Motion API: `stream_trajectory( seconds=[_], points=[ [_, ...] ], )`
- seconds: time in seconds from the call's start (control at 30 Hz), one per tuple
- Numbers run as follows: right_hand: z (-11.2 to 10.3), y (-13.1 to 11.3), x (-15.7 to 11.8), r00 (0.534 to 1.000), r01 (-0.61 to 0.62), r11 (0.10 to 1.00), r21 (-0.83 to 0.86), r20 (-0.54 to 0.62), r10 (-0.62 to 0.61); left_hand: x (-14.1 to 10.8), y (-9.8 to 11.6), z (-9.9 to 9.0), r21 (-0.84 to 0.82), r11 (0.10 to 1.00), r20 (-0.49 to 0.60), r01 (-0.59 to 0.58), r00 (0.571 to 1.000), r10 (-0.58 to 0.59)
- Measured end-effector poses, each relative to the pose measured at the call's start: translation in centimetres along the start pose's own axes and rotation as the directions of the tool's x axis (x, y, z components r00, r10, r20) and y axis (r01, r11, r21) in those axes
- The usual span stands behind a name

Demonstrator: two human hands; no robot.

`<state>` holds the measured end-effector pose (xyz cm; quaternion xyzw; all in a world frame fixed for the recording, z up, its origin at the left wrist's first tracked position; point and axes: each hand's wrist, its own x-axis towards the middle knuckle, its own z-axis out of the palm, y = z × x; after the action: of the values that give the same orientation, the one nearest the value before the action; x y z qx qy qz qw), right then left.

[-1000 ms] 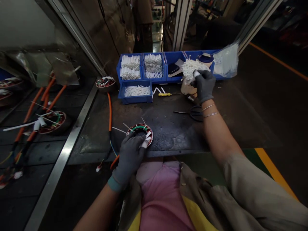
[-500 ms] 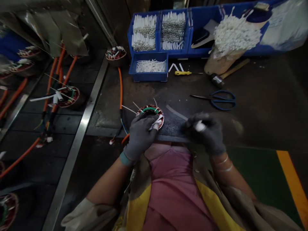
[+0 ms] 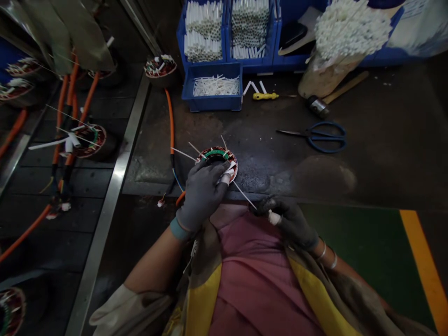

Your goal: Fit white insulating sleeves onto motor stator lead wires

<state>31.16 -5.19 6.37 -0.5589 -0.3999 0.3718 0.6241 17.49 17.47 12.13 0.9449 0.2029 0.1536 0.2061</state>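
A round motor stator [image 3: 234, 173] with red-brown windings and a green inner ring sits near the bench's front edge. My left hand [image 3: 205, 189], in a grey glove, is closed over its near-left side, thumb and fingers by some white sleeving [image 3: 231, 167]. Several thin white ends stick out from the far side of the ring. Lower right, my gloved right hand [image 3: 289, 221] pinches the end of a white cord [image 3: 245, 195] that runs taut from the stator's near-right rim. A white wrap [image 3: 274, 217] shows on the right thumb.
Behind stand blue bins of white tubes [image 3: 203, 30] and a small blue tray [image 3: 212, 103]. Scissors [image 3: 327, 137], a yellow-handled pointed tool [image 3: 265, 96], a hammer [image 3: 318, 106] and a bundle of white cords [image 3: 352, 30] lie rightward. More stators [image 3: 161, 70] with orange cables stand left.
My right hand has moved down and left, off the bench top toward my lap. Its white cord, blurred and loose-looking before, now stretches straight from the stator. My left hand stays on the stator.
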Motion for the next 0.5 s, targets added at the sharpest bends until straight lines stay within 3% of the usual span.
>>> stream_trajectory(
  seconds=[0.3, 0.5],
  points=[
    [-0.1, -1.1, 0.4, 0.999, -0.052, 0.998, -0.041, -0.015, 0.052, 0.0, 0.0, 0.0, 0.025, 1.0, 0.031, 0.011, 0.999, -0.011],
    [0.5, -1.3, 1.1, 0.995, -0.093, 0.989, 0.111, -0.015, 0.096, 0.1, 0.0, -0.1, 0.021, 1.0, 0.037, -0.005, 0.999, 0.004]
  ],
)
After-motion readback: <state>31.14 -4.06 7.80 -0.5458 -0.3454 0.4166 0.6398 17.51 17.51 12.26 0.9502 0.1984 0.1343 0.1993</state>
